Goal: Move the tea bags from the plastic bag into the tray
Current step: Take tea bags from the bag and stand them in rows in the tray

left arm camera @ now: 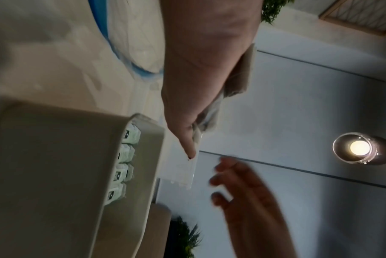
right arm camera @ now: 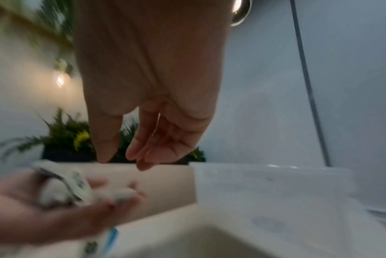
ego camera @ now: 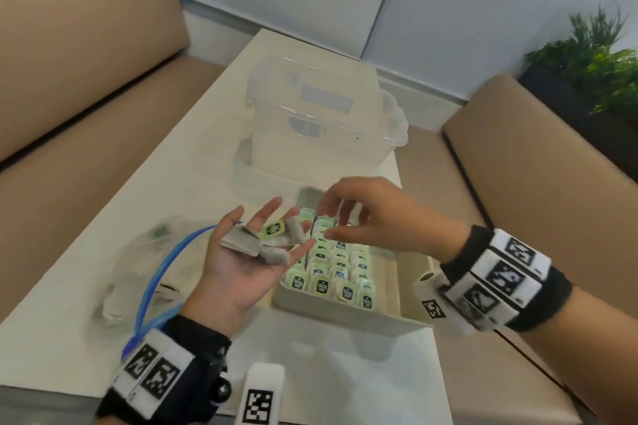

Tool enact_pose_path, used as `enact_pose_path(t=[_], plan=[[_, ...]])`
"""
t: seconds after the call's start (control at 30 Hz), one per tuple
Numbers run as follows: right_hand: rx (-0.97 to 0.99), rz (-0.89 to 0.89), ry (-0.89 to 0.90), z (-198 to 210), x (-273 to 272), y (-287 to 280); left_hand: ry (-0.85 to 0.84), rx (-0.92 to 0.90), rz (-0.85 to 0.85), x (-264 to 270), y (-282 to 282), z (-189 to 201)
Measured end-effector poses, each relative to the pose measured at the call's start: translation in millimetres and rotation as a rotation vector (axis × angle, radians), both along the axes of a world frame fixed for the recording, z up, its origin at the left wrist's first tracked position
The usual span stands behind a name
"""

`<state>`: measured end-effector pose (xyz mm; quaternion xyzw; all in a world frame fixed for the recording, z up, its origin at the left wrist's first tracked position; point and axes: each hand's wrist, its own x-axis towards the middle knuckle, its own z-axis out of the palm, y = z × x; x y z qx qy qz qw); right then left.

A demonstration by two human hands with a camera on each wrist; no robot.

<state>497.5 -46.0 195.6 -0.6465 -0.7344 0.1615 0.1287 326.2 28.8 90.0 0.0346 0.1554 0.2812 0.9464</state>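
My left hand (ego camera: 241, 272) is palm up beside the tray's left edge, fingers spread, with several grey and green-labelled tea bags (ego camera: 257, 240) lying loose on it. The beige tray (ego camera: 390, 286) holds rows of upright tea bags (ego camera: 338, 269). My right hand (ego camera: 333, 221) hovers over the tray's far rows with thumb and fingers loosely bent. The right wrist view shows my right hand (right arm camera: 121, 155) holding nothing, above the left hand's tea bags (right arm camera: 61, 188). The clear plastic bag (ego camera: 145, 269) with a blue zip lies to the left, a few bags still inside.
A clear lidded plastic container (ego camera: 321, 121) stands on the white table (ego camera: 193, 169) just behind the tray. Tan sofa seats (ego camera: 86, 97) flank the table on both sides. A planter with green plants (ego camera: 593, 72) is at the far right.
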Motion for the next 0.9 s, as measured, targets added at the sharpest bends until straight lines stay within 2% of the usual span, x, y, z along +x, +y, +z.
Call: enact_pose_path(t=[0.1, 0.23, 0.33, 0.4, 0.53, 0.63, 0.73, 0.8, 0.9], plan=[[0.113, 0.116, 0.004, 10.0, -39.8, 0.2, 0.024, -0.035, -0.010, 12.1, -5.1, 13.0], [0.112, 0.019, -0.131, -2.3, -60.7, 8.3, 0.113, -0.010, 0.001, 22.1, -7.3, 20.0], [0.165, -0.015, -0.119, -9.8, -64.3, 12.9, 0.151, 0.042, -0.007, 23.3, -9.8, 22.2], [0.184, -0.074, -0.041, -9.0, -60.7, 13.9, 0.175, 0.044, -0.023, 21.6, -11.6, 27.0], [0.240, -0.292, 0.215, -3.1, -38.9, 14.8, 0.108, -0.029, -0.100, 15.4, -11.1, 31.4], [0.144, -0.436, 0.456, -7.1, -23.4, 13.5, 0.107, -0.054, -0.142, 14.7, -12.1, 31.2], [0.071, -0.489, 0.661, -13.5, -16.9, 8.1, 0.139, -0.006, -0.174, 18.1, -16.4, 35.0], [0.129, -0.491, 0.623, -18.4, -16.8, 4.2, 0.171, -0.011, -0.177, 20.1, -17.8, 34.7], [0.359, -0.330, 0.273, -23.5, -21.2, -2.0, 0.205, -0.003, -0.186, 22.7, -17.4, 32.6]])
